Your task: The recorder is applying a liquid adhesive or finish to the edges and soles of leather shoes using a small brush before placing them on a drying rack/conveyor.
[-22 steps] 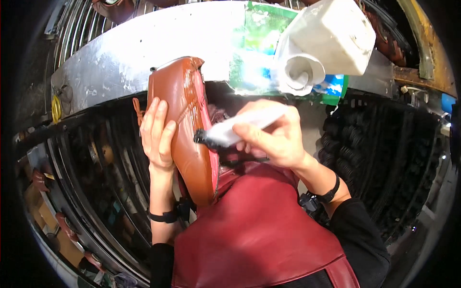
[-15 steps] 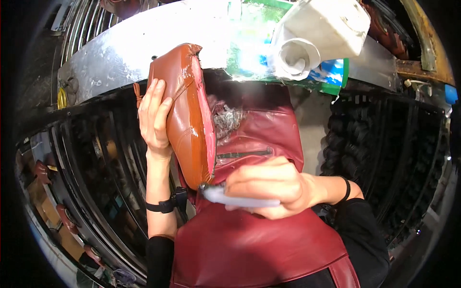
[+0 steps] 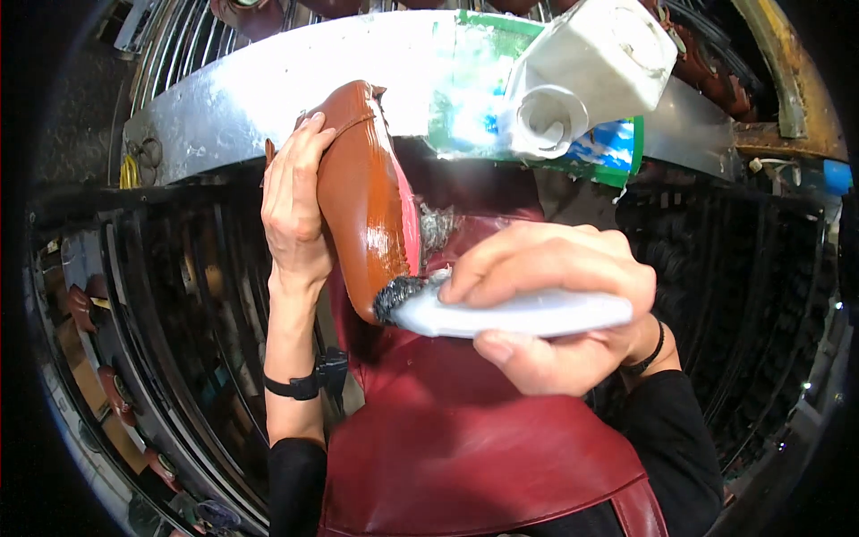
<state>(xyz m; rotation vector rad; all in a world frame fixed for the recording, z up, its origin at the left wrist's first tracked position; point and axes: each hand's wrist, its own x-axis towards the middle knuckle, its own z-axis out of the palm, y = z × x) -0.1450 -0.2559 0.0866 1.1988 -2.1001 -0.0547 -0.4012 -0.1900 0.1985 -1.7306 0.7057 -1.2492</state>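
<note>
My left hand [image 3: 297, 210] is closed around the left side of a brown leather shoe upper [image 3: 362, 210], holding it tilted with one end toward the bench and the other toward me. Wet-looking gloss runs along its lower side, and a pink strip of its underside [image 3: 410, 219] shows at the right. In my right hand [image 3: 573, 268] is a brush [image 3: 528, 313] with a pale, whitish handle. Its dark bristles [image 3: 396, 297] touch the shoe's near end, by the edge of the underside.
Ahead lies a pale metal bench [image 3: 268, 85]. On it, over a green-and-blue sheet [image 3: 465, 89], rests a white plastic jug [image 3: 599, 58] with a wide round opening. A dark red apron [image 3: 483, 447] covers my lap. Dark racks [image 3: 734, 286] stand on both sides.
The brush and my right hand have moved up and to the right. My left hand has turned the shoe, so more of its brown side and less of the pink underside shows.
</note>
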